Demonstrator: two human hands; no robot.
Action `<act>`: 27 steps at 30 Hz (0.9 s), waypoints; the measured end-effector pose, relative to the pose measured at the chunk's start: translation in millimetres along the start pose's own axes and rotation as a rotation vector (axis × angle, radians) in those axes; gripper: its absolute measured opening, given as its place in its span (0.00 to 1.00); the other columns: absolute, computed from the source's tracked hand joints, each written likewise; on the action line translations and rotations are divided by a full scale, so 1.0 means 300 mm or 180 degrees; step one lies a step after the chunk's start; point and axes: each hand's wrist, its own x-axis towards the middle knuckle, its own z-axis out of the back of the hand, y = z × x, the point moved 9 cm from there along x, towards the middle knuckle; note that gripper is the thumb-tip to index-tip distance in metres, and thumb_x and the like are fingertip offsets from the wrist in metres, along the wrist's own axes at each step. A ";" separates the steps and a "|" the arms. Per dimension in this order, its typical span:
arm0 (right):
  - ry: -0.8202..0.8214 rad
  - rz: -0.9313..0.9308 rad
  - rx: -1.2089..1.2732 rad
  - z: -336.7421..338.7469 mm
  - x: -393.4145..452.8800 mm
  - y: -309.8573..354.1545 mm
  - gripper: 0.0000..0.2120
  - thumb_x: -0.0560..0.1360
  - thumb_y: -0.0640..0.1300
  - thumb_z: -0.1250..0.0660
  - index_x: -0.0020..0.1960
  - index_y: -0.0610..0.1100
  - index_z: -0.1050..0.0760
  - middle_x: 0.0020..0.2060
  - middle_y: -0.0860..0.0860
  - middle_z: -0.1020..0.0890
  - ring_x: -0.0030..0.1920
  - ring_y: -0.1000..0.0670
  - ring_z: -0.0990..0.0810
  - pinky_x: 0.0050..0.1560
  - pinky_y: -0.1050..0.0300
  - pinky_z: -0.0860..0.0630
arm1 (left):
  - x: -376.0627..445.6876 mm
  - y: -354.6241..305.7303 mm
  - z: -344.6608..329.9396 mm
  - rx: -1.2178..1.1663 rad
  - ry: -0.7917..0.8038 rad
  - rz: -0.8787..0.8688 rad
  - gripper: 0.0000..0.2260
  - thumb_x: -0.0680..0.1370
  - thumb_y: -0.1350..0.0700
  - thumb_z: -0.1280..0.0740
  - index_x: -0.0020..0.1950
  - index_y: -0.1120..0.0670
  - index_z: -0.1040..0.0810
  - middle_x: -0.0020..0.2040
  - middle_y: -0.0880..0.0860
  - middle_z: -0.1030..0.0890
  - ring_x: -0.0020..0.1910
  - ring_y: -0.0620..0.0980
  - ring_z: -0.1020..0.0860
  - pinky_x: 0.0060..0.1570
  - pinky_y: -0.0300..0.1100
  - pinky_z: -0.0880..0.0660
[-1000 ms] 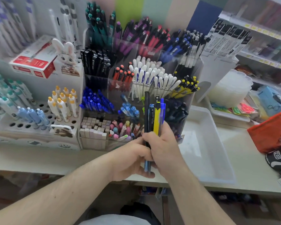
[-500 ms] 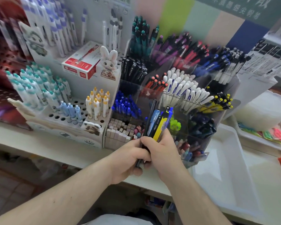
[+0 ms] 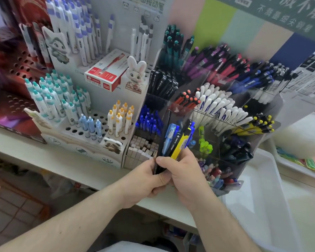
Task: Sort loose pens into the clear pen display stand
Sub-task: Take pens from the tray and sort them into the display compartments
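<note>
Bright, even shop light, soft shadows. My view smears with motion blur at left and right edges; wide-angle bending.

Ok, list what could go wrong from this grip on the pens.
1. Both hands, left hand and right hand, pinch the pen bundle only at its lower end; the fanned tops could slip loose.
2. The clear stand is packed, so inserting one pen may knock the white pens.
</note>
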 end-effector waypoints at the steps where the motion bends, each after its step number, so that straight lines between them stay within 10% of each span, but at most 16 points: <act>1: 0.0012 0.0023 -0.0027 0.000 0.003 0.003 0.10 0.74 0.34 0.31 0.50 0.48 0.25 0.42 0.42 0.17 0.46 0.36 0.17 0.38 0.42 0.18 | 0.001 -0.002 0.003 -0.0015 0.0026 -0.0025 0.05 0.78 0.50 0.34 0.51 0.50 0.24 0.31 0.44 0.29 0.29 0.43 0.36 0.29 0.34 0.39; 6: 0.0140 0.0280 -0.0108 -0.011 0.001 0.055 0.07 0.78 0.37 0.32 0.55 0.45 0.23 0.45 0.45 0.16 0.41 0.50 0.18 0.34 0.59 0.24 | 0.000 -0.021 0.021 -0.0032 0.0133 -0.0092 0.04 0.77 0.52 0.36 0.46 0.51 0.25 0.31 0.44 0.27 0.28 0.42 0.36 0.29 0.33 0.38; 10: -0.0252 0.0686 0.0130 0.038 0.021 0.128 0.11 0.81 0.51 0.39 0.54 0.47 0.22 0.42 0.43 0.19 0.41 0.41 0.22 0.41 0.47 0.23 | 0.006 -0.022 0.060 -0.0039 0.0025 -0.0009 0.11 0.78 0.51 0.34 0.53 0.57 0.28 0.36 0.47 0.24 0.30 0.44 0.37 0.29 0.32 0.38; 14: -0.0644 0.0788 -0.0057 0.087 0.047 0.154 0.08 0.83 0.46 0.39 0.54 0.45 0.22 0.36 0.46 0.24 0.35 0.46 0.27 0.39 0.45 0.26 | 0.006 -0.026 0.084 0.0060 -0.0039 0.0047 0.11 0.77 0.50 0.33 0.56 0.54 0.27 0.45 0.54 0.22 0.40 0.53 0.36 0.32 0.34 0.38; 20: -0.0446 0.0719 0.0079 0.077 0.074 0.185 0.06 0.82 0.43 0.37 0.56 0.45 0.23 0.41 0.43 0.22 0.33 0.52 0.25 0.32 0.60 0.27 | -0.014 -0.067 0.095 0.0163 -0.0138 0.0018 0.09 0.76 0.52 0.34 0.53 0.53 0.26 0.35 0.46 0.23 0.30 0.42 0.34 0.31 0.34 0.37; 27: 0.0050 0.1238 -0.2060 0.043 0.076 0.352 0.09 0.81 0.51 0.38 0.47 0.54 0.20 0.39 0.53 0.19 0.37 0.52 0.22 0.43 0.49 0.20 | -0.025 -0.074 0.120 0.0575 -0.0254 0.0182 0.04 0.80 0.59 0.34 0.51 0.50 0.24 0.41 0.44 0.20 0.38 0.35 0.21 0.43 0.34 0.25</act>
